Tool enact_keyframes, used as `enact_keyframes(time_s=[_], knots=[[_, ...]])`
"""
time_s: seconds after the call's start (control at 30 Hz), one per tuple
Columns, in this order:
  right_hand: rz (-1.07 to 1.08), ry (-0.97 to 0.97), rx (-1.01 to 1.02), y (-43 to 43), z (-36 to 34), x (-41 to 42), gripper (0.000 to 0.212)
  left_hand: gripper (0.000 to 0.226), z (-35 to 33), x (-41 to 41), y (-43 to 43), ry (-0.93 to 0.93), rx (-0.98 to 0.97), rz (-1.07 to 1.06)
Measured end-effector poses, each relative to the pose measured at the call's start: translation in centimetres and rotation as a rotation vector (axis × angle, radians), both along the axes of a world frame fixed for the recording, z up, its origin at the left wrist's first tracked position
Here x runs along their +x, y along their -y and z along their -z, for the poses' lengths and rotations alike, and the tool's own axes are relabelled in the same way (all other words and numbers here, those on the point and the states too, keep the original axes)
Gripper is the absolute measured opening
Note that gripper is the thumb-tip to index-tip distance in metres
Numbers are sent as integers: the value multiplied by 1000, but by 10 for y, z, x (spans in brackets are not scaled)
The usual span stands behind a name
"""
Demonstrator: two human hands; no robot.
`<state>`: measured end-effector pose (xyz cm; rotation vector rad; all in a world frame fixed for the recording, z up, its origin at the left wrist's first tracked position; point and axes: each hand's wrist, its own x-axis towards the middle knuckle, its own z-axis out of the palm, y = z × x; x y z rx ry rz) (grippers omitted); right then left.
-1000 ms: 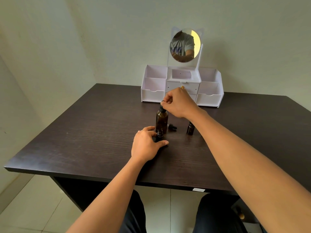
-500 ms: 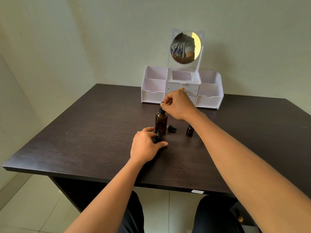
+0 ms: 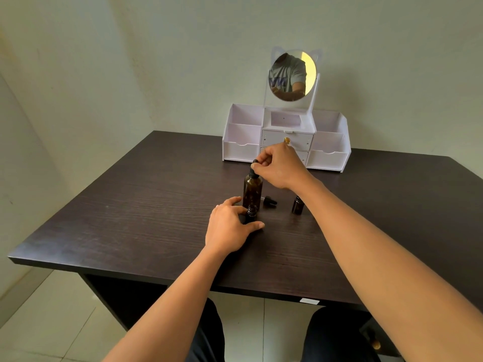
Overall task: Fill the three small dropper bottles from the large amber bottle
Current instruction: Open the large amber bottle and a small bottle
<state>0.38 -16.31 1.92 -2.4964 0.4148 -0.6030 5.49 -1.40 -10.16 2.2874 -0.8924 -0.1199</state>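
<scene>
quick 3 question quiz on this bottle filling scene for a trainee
1. True or false: the right hand pinches the dropper top of the large amber bottle.
2. What does the left hand hold? A) a small open bottle B) the mirror C) a drawer knob
3. Fill in: between the large amber bottle and the other small bottle, near the right forearm, lies a loose ____.
Key: 1 true; 2 A; 3 dropper cap.

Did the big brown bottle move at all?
No. The large amber bottle stays put, same gap from the white organizer behind it.
</scene>
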Motion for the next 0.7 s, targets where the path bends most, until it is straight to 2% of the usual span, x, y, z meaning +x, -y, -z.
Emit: enact_keyframes(time_s=[0.2,0.7], knots=[[-19,-27,-22,-2,-2,-3,5,65,-7,-1,6,72,85,23],[-26,17,-55,-3,-1,-6,4,62,-11,-4,4,65,77,13]])
